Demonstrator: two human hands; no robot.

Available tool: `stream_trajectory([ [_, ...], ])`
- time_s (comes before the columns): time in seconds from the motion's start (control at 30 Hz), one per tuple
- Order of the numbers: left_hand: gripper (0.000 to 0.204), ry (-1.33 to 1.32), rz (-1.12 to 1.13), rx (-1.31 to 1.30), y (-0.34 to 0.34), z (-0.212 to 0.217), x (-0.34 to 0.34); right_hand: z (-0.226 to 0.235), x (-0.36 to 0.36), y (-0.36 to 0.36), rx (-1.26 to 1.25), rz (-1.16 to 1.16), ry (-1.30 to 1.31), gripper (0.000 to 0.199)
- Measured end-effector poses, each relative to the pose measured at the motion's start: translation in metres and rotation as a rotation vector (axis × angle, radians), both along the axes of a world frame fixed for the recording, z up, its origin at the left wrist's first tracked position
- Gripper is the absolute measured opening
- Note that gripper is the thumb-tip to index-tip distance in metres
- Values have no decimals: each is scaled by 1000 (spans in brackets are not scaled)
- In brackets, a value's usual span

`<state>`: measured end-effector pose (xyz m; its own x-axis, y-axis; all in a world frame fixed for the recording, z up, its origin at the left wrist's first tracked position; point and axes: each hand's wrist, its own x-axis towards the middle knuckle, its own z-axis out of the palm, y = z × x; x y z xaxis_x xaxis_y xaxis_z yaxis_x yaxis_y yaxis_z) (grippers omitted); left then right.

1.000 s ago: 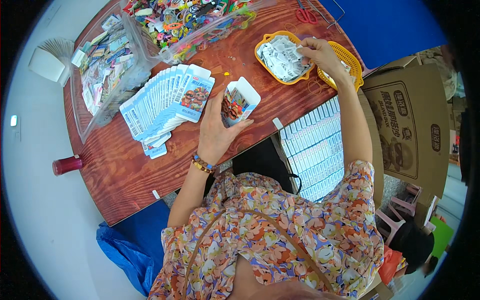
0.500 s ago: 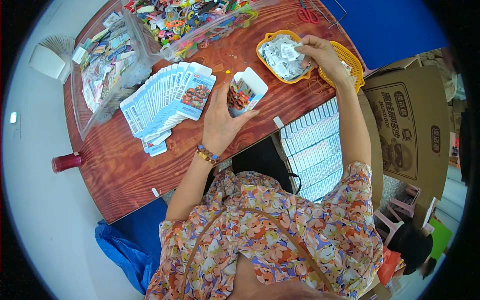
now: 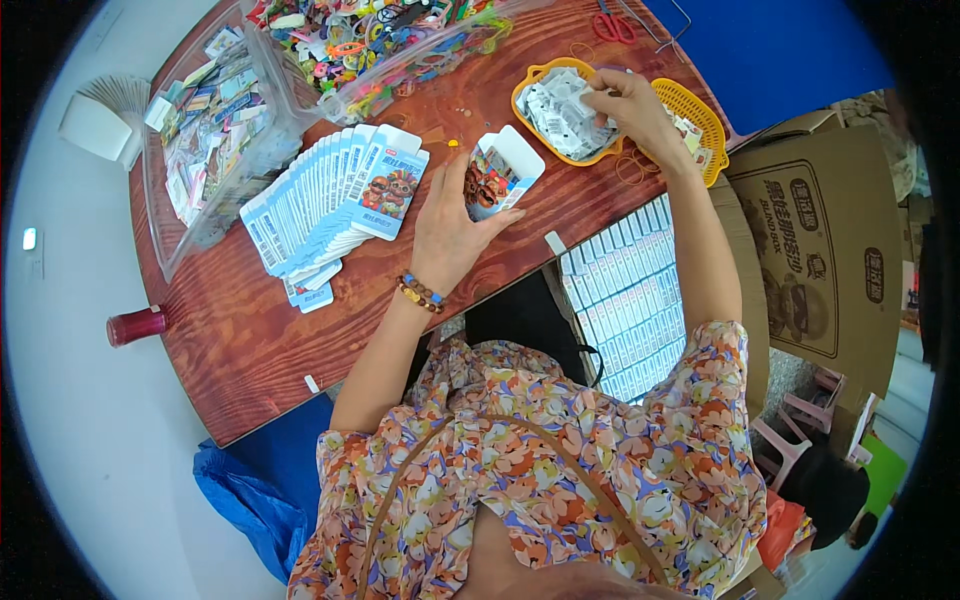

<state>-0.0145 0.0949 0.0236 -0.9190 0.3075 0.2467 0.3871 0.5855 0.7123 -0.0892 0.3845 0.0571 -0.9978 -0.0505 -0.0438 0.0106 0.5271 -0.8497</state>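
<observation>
My left hand (image 3: 448,228) is wrapped round a small printed cardboard box (image 3: 492,185) with its top flap standing up. It holds the box tilted over the wooden table. My right hand (image 3: 638,108) is over a yellow plastic basket (image 3: 524,98) heaped with small white-and-clear packets (image 3: 558,118). Its thumb and fingers pinch at one of these packets, partly hidden by the fingertips. Left of my left hand lies a fanned stack of flat blue-and-white boxes (image 3: 318,195) with a printed picture on the top one.
Clear bins of cards (image 3: 225,110) and colourful trinkets (image 3: 370,45) stand at the far left. A second yellow basket (image 3: 712,125), rubber bands (image 3: 632,170) and red scissors (image 3: 612,28) lie right. Below the table edge sits a carton of packed boxes (image 3: 620,300); a red cylinder (image 3: 136,326) is left.
My left hand has shifted slightly right with the box. My right hand has moved a little left over the basket, and the white packet seen at its fingertips is now less visible.
</observation>
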Motion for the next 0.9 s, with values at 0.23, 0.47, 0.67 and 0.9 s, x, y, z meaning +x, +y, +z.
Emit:
stream_trajectory([
  [0.23,89,12,4,24,-3,-1,3,1,1,8,-163,-35,-100,19],
  [0.47,86,94,65,-77,3,3,1,36,35,-53,-307,137,63,13],
  [0.67,82,135,53,4,12,3,4,29,56,-91,138,258,237,19],
  [0.9,85,81,75,7,-11,-2,9,29,53,-6,262,-166,191,21],
])
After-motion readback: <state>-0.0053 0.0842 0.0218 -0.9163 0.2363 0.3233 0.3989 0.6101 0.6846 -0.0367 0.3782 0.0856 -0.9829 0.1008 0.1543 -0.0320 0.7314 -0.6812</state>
